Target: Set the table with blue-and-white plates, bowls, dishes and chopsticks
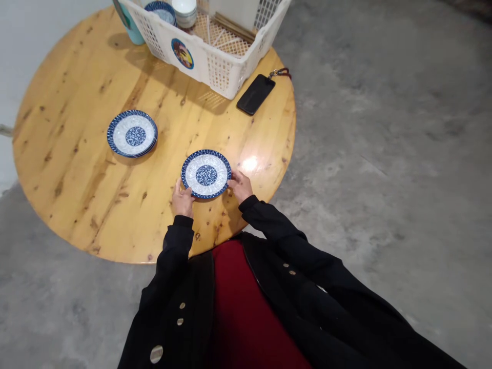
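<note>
A blue-and-white patterned plate is between my two hands, close to the front edge of the round wooden table. My left hand grips its lower left rim, thumb on top and fingers at the side. On the right rim, my right hand holds it the same way, fingers curled at the edge. Whether the plate rests on the wood or is slightly raised, I cannot tell. To the left lies a small stack of matching plates, apart from both hands.
A white plastic basket stands at the back of the table, with bowls and a blue-rimmed dish inside. Beside it lies a black phone with a strap. A teal container is partly hidden behind the basket.
</note>
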The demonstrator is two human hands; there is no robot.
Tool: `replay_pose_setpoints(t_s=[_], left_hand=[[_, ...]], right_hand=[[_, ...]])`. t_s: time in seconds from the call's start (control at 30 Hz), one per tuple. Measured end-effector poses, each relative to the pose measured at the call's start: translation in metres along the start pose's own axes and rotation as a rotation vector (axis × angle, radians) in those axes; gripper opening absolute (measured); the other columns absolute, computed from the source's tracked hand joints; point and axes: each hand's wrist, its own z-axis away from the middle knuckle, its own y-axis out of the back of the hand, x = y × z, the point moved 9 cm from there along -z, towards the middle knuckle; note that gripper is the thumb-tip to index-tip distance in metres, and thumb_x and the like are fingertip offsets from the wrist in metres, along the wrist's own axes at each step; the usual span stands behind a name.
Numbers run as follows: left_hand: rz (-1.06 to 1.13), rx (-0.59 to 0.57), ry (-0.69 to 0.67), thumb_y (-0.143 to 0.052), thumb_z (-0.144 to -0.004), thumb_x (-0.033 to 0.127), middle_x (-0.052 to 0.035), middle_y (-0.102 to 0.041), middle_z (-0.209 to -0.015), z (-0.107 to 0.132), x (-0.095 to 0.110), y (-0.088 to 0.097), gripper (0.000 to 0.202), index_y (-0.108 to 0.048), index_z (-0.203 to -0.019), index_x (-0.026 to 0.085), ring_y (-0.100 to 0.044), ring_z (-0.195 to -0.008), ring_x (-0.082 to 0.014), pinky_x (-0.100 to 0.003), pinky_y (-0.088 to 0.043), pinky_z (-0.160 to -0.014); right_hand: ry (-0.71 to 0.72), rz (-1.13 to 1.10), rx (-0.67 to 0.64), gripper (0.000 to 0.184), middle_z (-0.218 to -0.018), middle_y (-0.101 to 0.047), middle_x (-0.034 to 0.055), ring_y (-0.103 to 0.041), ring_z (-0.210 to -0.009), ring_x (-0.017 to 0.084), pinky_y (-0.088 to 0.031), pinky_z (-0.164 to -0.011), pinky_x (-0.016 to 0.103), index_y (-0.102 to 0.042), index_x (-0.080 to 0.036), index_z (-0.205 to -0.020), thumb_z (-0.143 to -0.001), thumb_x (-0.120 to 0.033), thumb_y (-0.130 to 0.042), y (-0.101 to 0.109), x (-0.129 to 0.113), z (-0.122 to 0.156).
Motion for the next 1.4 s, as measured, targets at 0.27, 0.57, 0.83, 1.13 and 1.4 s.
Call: replay_pose_setpoints(t_s=[0.27, 0.57, 0.83, 1.13, 1.4], left_hand=[[-0.065, -0.128, 0.01, -0.07, -0.068, 0.024, 0.0058, -0.049, -0.063, 0.015, -0.003, -0.017, 0.068, -0.055, -0.134, 0.017, -0.057, -0.06, -0.0118, -0.028, -0.059, -0.061], [-0.19, -0.17, 0.032, -0.069, -0.073, 0.037, 0.0003, -0.059, -0.073, 0.015, -0.009, -0.021, 0.034, -0.059, -0.098, 0.016, -0.059, -0.061, -0.0106, -0.026, -0.059, -0.059], [-0.232, -0.152, -0.018, -0.069, -0.071, 0.038, 0.0034, -0.05, -0.065, 0.005, -0.013, -0.02, 0.027, -0.054, -0.078, 0.017, -0.054, -0.057, -0.0092, -0.026, -0.059, -0.056], [-0.277, -0.149, 0.002, -0.068, -0.072, 0.042, 0.0007, -0.056, -0.066, 0.007, -0.016, -0.022, 0.03, -0.055, -0.076, 0.016, -0.058, -0.062, -0.0113, -0.024, -0.056, -0.06], [-0.264, -0.138, 0.014, -0.07, -0.068, 0.042, -0.0004, -0.059, -0.064, 0.005, -0.017, -0.023, 0.031, -0.058, -0.075, 0.015, -0.06, -0.063, -0.0128, -0.024, -0.054, -0.06]], right_hand=[[0.042, 0.052, 0.052, 0.047, -0.114, -0.072, 0.0064, -0.065, -0.109, 0.024, -0.05, -0.102, 0.04, -0.068, -0.019, -0.109, -0.065, -0.027, -0.057, 0.017, -0.005, -0.009], [-0.095, -0.032, 0.217, 0.036, -0.097, -0.072, 0.006, -0.069, -0.089, 0.021, -0.057, -0.09, 0.042, -0.065, -0.019, -0.097, -0.062, -0.028, -0.065, 0.054, 0.006, 0.007], [-0.231, -0.1, 0.337, 0.032, -0.083, -0.072, 0.0038, -0.067, -0.063, 0.014, -0.057, -0.059, 0.028, -0.064, -0.018, -0.091, -0.063, -0.034, -0.069, 0.098, 0.026, 0.068], [-0.232, -0.063, 0.346, 0.03, -0.084, -0.073, 0.0066, -0.068, -0.065, 0.017, -0.057, -0.06, 0.032, -0.062, -0.019, -0.094, -0.07, -0.035, -0.065, 0.118, 0.031, 0.089], [-0.22, -0.035, 0.331, 0.027, -0.082, -0.073, 0.0074, -0.068, -0.065, 0.018, -0.057, -0.061, 0.034, -0.062, -0.019, -0.092, -0.07, -0.035, -0.064, 0.122, 0.029, 0.098]])
